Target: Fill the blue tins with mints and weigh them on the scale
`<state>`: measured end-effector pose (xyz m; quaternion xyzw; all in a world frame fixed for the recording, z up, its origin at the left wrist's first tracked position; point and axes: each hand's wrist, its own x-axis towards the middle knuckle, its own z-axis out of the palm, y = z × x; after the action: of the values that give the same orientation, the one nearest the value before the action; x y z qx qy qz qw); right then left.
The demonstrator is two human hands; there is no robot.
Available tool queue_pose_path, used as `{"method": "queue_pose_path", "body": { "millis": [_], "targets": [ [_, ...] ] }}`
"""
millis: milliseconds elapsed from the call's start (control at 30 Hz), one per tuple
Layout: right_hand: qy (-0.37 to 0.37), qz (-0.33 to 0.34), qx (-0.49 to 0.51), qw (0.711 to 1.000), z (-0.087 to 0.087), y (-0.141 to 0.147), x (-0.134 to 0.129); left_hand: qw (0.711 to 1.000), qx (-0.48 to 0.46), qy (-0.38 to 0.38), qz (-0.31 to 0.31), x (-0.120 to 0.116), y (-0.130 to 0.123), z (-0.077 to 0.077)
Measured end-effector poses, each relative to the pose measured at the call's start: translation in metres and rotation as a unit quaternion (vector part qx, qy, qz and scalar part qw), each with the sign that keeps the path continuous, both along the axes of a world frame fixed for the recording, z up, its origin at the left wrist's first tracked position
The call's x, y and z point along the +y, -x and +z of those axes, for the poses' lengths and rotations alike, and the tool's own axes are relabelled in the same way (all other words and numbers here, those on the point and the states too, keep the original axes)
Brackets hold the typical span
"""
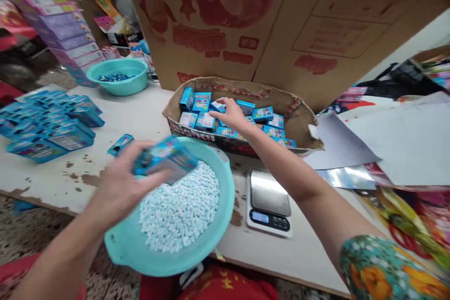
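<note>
Left hand (pixel 121 180) has thumb and fingers clamped on a blue box (pixel 167 157), held up over the near-left part of the big basin. Motion blur there, so can't tell if it's one box or a few together. Looks like thin printed card: light, fairly stiff along the edges, soft in the middle of a panel, a bit slick from the gloss. Best hold is across the two opposite narrow sides, light squeeze; too hard and the panels dent, too loose and it slides. Right hand (pixel 232 115) is over the carton, thumb and fingers apart around a box in it; can't tell if the tips touch. Containers, left to right: box cluster (pixel 66 136) stands packed close on the table (pixel 101 168), with a loose box (pixel 120 144) lying just beside the big basin. Small basin (pixel 138 85), at the back, has small dark-blue shiny pieces (pixel 116 77) low in it. Big basin (pixel 227 197), near edge of table, has a broad bed of pale blue-white pellets (pixel 179 220), likely hard and prone to roll or chip. Cut-down carton (pixel 302 138), behind it, has more blue boxes lying at mixed angles, thinning out to the right; its walls look floppy and worn. Scale (pixel 270 192) sits right of the big basin, display lit, digits unreadable.
</note>
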<state>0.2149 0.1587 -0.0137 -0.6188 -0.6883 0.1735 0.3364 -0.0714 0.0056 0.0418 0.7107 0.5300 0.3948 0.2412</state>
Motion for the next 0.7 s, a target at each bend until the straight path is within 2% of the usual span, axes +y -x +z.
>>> {"method": "queue_pose_path", "body": {
  "millis": [67, 133, 233, 300, 400, 467, 600, 700],
  "targets": [
    [0.077, -0.045, -0.037, 0.995, -0.003, -0.011, 0.006, 0.980, -0.004, 0.040, -0.193, -0.010, -0.064, -0.003],
    [0.152, -0.052, -0.044, 0.986, -0.008, -0.025, 0.013, 0.944, 0.040, 0.058, -0.322, -0.020, -0.128, -0.015],
    [0.188, -0.020, -0.027, 0.982, -0.015, -0.040, 0.025, 0.902, 0.140, 0.055, -0.405, -0.023, -0.200, -0.048],
    [0.200, 0.010, -0.015, 0.980, -0.021, -0.042, 0.033, 0.885, 0.182, 0.061, -0.424, -0.015, -0.228, -0.073],
    [0.215, 0.049, -0.002, 0.975, -0.030, -0.037, 0.044, 0.883, 0.184, 0.086, -0.424, -0.002, -0.242, -0.096],
    [0.223, 0.057, 0.009, 0.973, -0.036, -0.032, 0.049, 0.883, 0.159, 0.103, -0.430, 0.002, -0.237, -0.098],
    [0.257, 0.054, 0.043, 0.964, -0.049, -0.027, 0.062, 0.890, 0.110, 0.107, -0.430, 0.009, -0.209, -0.082],
    [0.286, 0.073, 0.069, 0.953, -0.061, -0.020, 0.067, 0.925, 0.057, 0.121, -0.356, 0.021, -0.180, -0.068]
  ]
}}
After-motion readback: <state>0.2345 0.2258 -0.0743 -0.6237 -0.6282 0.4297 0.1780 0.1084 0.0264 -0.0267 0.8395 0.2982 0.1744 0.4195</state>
